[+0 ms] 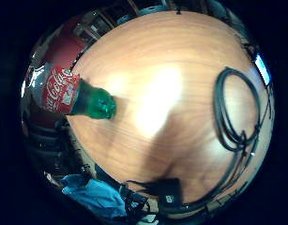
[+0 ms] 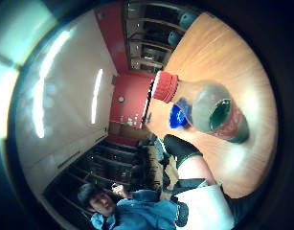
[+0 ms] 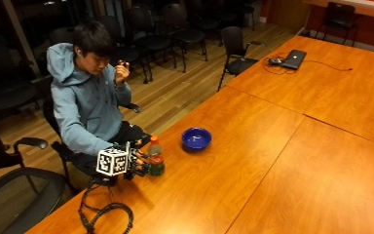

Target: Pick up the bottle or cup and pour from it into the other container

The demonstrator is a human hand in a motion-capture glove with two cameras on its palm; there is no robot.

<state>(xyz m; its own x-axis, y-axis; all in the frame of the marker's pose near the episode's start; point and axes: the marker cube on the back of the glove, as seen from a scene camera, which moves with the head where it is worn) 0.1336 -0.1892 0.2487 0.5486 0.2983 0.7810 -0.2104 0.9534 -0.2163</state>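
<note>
Bottle [image 3: 155, 158] with orange cap and red label, upright near the table [image 3: 290, 161] edge, gloved right hand [image 3: 137, 163] curled around its lower half, blue bowl [image 3: 196, 138] near it on the wood, coiled cable [image 3: 106, 214] by the table corner, laptop [image 3: 294, 59] well apart at the far end

Outside view: high across the table [image 3: 290, 161], looking down, bottle [image 3: 155, 158] at seven o'clock, far off. Palm views: very near the bottle [image 1: 73, 93] [image 2: 209, 112], one facing tabletop, one facing the room. Shared: bottle and table.
</note>
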